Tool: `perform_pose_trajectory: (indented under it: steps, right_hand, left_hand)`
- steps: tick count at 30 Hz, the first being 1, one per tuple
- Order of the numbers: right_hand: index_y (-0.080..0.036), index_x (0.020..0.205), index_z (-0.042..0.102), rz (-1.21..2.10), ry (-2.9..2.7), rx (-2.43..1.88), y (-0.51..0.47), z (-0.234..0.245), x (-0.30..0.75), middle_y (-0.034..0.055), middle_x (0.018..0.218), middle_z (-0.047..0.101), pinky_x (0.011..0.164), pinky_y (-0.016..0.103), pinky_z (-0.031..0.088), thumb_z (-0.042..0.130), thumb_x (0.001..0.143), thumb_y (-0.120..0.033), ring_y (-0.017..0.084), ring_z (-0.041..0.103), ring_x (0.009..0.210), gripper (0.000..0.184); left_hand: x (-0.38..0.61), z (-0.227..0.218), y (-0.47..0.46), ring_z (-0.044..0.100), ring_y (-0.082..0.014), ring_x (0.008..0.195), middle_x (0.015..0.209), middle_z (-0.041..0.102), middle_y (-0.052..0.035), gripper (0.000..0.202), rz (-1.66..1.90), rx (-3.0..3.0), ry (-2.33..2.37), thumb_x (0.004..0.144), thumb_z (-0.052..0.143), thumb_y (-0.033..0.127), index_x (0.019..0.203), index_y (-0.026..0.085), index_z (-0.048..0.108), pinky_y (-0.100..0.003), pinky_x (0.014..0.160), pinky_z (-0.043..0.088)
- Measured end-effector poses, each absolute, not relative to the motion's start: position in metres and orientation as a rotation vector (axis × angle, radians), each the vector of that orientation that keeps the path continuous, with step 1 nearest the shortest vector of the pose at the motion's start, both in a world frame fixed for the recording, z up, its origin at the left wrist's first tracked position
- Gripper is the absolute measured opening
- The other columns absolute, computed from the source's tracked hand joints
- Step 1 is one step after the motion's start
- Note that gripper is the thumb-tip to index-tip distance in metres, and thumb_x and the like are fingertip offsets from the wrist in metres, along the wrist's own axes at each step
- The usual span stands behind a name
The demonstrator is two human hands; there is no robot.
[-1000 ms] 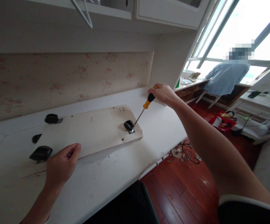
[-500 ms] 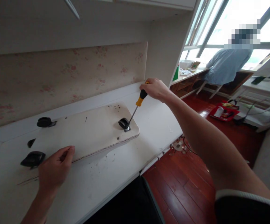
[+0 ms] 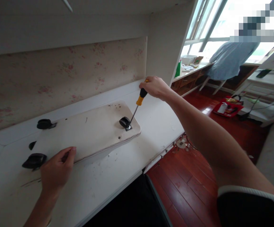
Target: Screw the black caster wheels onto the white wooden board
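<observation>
My right hand (image 3: 156,87) is wrapped round the top of a screwdriver (image 3: 140,96) with a black and yellow handle. The tool leans, its tip down at the metal plate of a black caster wheel (image 3: 124,122) near the right end of a white board (image 3: 94,129). Over the board's near edge, my left hand (image 3: 57,168) is closed, thumb against curled fingers; whatever it may hold is hidden. Close beside it is another black caster (image 3: 34,161). A third caster (image 3: 44,124) is at the far left of the board. Screw holes mark the board's right end.
The board lies on a white countertop (image 3: 159,121) with specks of debris, below a white cabinet (image 3: 68,30). At right, another person (image 3: 235,60) sits by the window. A red bag (image 3: 227,107) is on the wooden floor (image 3: 186,189).
The view has shifted slightly. My right hand keeps hold of the screwdriver at the same caster, and my left hand stays closed at the board's near edge.
</observation>
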State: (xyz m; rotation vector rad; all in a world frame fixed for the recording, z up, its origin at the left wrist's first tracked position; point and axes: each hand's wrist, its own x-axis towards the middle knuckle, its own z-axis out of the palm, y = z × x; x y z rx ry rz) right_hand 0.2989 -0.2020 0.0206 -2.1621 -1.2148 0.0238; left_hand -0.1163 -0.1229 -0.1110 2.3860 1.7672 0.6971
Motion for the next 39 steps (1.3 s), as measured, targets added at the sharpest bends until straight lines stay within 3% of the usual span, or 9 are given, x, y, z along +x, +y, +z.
perform_pose_trajectory:
  steps: [5, 9, 12, 16, 22, 28, 34, 37, 39]
  right_hand:
    - [-0.018, 0.087, 0.064, -0.048, -1.307, -2.188, -0.199, 0.028, 0.288, 0.0119, 0.088, 0.064, 0.060, 0.034, 0.040, 0.055, 0.078, -0.045, 0.025, 0.057, 0.078, 0.029]
    - [-0.017, 0.092, 0.062, 0.117, -1.467, -2.218, -0.200, 0.045, 0.282, 0.0117, 0.083, 0.062, 0.053, 0.033, 0.041, 0.049, 0.085, -0.046, 0.020, 0.057, 0.062, 0.033]
    - [-0.016, 0.089, 0.063, 0.359, -1.620, -2.210, -0.199, 0.062, 0.278, 0.0093, 0.072, 0.060, 0.051, 0.033, 0.042, 0.044, 0.089, -0.044, 0.019, 0.056, 0.054, 0.034]
    - [-0.015, 0.081, 0.066, 0.187, -1.649, -2.406, -0.193, 0.077, 0.268, 0.0070, 0.058, 0.054, 0.058, 0.036, 0.043, 0.049, 0.087, -0.054, 0.023, 0.058, 0.060, 0.043]
    - [-0.021, 0.124, 0.052, 0.264, -1.828, -2.331, -0.188, 0.083, 0.247, 0.0053, 0.079, 0.063, 0.058, 0.032, 0.041, 0.055, 0.086, -0.050, 0.019, 0.059, 0.059, 0.047]
    - [-0.014, 0.084, 0.066, 0.119, -1.868, -2.518, -0.180, 0.092, 0.241, 0.0067, 0.065, 0.057, 0.060, 0.035, 0.042, 0.054, 0.084, -0.058, 0.024, 0.061, 0.068, 0.046]
    - [-0.013, 0.095, 0.065, 0.263, -1.808, -2.566, -0.180, 0.096, 0.238, 0.0051, 0.067, 0.058, 0.061, 0.034, 0.044, 0.052, 0.088, -0.049, 0.023, 0.062, 0.070, 0.038]
    - [-0.011, 0.085, 0.066, 0.098, -1.845, -2.644, -0.179, 0.098, 0.238, 0.0071, 0.068, 0.058, 0.062, 0.035, 0.044, 0.050, 0.087, -0.060, 0.025, 0.062, 0.073, 0.051]
    - [-0.011, 0.097, 0.064, 0.236, -1.878, -2.609, -0.179, 0.099, 0.238, 0.0062, 0.071, 0.059, 0.061, 0.034, 0.044, 0.048, 0.088, -0.061, 0.023, 0.061, 0.072, 0.054]
  left_hand:
    - [-0.117, -0.111, -0.122, 0.068, -0.0188, 0.079, 0.079, 0.073, 0.0008, 0.028, 0.692, 2.378, 1.756, 0.084, 0.058, 0.044, 0.096, 0.023, 0.072, -0.026, 0.071, 0.047]
    - [-0.115, -0.110, -0.123, 0.068, -0.0201, 0.082, 0.083, 0.073, -0.0018, 0.030, 0.678, 2.354, 1.762, 0.084, 0.058, 0.043, 0.098, 0.021, 0.072, -0.027, 0.073, 0.047]
    - [-0.115, -0.110, -0.124, 0.068, -0.0206, 0.079, 0.080, 0.073, -0.0036, 0.031, 0.710, 2.363, 1.760, 0.085, 0.055, 0.045, 0.096, 0.021, 0.073, -0.028, 0.072, 0.047]
    - [-0.115, -0.112, -0.125, 0.067, -0.0205, 0.077, 0.080, 0.072, -0.0046, 0.032, 0.756, 2.358, 1.751, 0.085, 0.054, 0.045, 0.095, 0.020, 0.073, -0.029, 0.071, 0.048]
    - [-0.118, -0.112, -0.124, 0.068, -0.0203, 0.078, 0.079, 0.073, -0.0037, 0.031, 0.770, 2.376, 1.697, 0.085, 0.055, 0.045, 0.094, 0.022, 0.072, -0.028, 0.071, 0.048]
    - [-0.119, -0.111, -0.125, 0.067, -0.0193, 0.077, 0.078, 0.072, -0.0030, 0.032, 0.785, 2.345, 1.695, 0.084, 0.054, 0.045, 0.094, 0.021, 0.073, -0.027, 0.071, 0.047]
    - [-0.122, -0.115, -0.124, 0.067, -0.0193, 0.078, 0.077, 0.071, -0.0023, 0.035, 0.807, 2.361, 1.662, 0.085, 0.053, 0.047, 0.095, 0.020, 0.073, -0.027, 0.073, 0.048]
    - [-0.123, -0.117, -0.123, 0.067, -0.0186, 0.075, 0.075, 0.070, -0.0018, 0.035, 0.833, 2.382, 1.654, 0.085, 0.052, 0.047, 0.093, 0.020, 0.073, -0.026, 0.070, 0.047]
    - [-0.123, -0.118, -0.122, 0.066, -0.0177, 0.073, 0.073, 0.069, -0.0010, 0.033, 0.851, 2.383, 1.644, 0.085, 0.053, 0.046, 0.091, 0.020, 0.073, -0.025, 0.068, 0.045]
